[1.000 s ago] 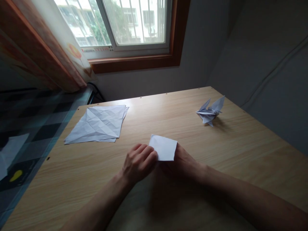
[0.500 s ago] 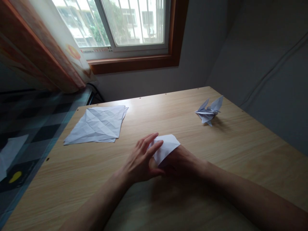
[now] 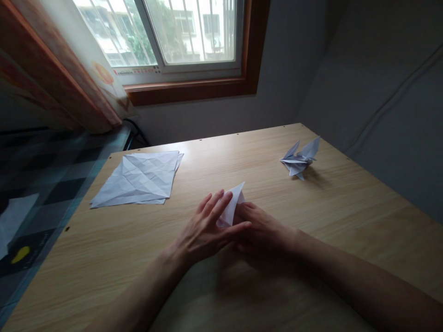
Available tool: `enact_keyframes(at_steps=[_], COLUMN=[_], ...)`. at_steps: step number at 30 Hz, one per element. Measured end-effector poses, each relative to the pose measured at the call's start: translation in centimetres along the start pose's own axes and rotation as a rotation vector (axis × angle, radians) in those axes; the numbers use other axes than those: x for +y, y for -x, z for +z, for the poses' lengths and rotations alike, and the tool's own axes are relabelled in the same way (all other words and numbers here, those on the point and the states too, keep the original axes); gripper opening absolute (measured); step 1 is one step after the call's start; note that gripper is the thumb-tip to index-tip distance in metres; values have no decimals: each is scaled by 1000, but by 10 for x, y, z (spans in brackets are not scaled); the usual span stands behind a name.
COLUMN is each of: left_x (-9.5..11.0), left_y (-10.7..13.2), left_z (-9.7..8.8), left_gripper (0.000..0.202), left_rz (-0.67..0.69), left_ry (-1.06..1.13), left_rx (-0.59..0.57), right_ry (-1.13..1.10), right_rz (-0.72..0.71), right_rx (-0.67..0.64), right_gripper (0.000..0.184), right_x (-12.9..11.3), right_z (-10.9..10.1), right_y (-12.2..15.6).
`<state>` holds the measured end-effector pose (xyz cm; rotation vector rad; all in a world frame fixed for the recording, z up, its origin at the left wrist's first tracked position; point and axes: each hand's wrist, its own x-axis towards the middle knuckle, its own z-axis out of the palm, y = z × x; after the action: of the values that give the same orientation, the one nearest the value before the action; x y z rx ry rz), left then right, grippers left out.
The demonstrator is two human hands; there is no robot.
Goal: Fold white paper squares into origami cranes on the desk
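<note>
A small folded piece of white paper (image 3: 233, 203) stands up between both hands over the middle of the wooden table (image 3: 242, 152). My left hand (image 3: 204, 230) lies against its near side with the fingers stretched out along the paper and the thumb under it. My right hand (image 3: 263, 228) grips the paper from the right side, fingers curled round its lower edge. The paper's pointed tip rises above my fingers.
A stack of creased white paper sheets (image 3: 138, 177) lies at the table's back left. A finished folded paper figure (image 3: 299, 159) stands at the back right. Behind are a window, a curtain and a grey wall. A checked surface lies left of the table.
The paper has gone from a flat square to a narrower, upright pointed shape. My left hand opened from a pinch to stretched fingers along it. Both hands shifted slightly away from me.
</note>
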<state>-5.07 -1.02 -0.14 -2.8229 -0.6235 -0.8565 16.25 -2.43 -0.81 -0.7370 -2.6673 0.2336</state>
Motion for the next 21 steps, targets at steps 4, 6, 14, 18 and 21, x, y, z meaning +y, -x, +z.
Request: enact_keyframes(at_steps=[4, 6, 14, 18, 21], left_x=[1, -1, -3, -3, -2], left_y=[-1, -1, -2, -3, -4], left_z=[-2, -4, -5, -5, -6], left_gripper=[40, 33, 15, 15, 10], left_rz=[-35, -46, -15, -31, -22], left_ry=[-45, -71, -144, -154, -178], left_rx=[-5, 3, 106, 108, 94], right_ry=[-81, -162, -267, -173, -136], right_rz=[-10, -32, 35, 45, 37], right_rx=[32, 63, 160, 245, 261], right_gripper=[41, 41, 13, 8, 7], right_x=[0, 0, 6, 10, 10], right_z=[-3, -7, -5, 1, 0], right_y=[-1, 1, 12, 14, 14])
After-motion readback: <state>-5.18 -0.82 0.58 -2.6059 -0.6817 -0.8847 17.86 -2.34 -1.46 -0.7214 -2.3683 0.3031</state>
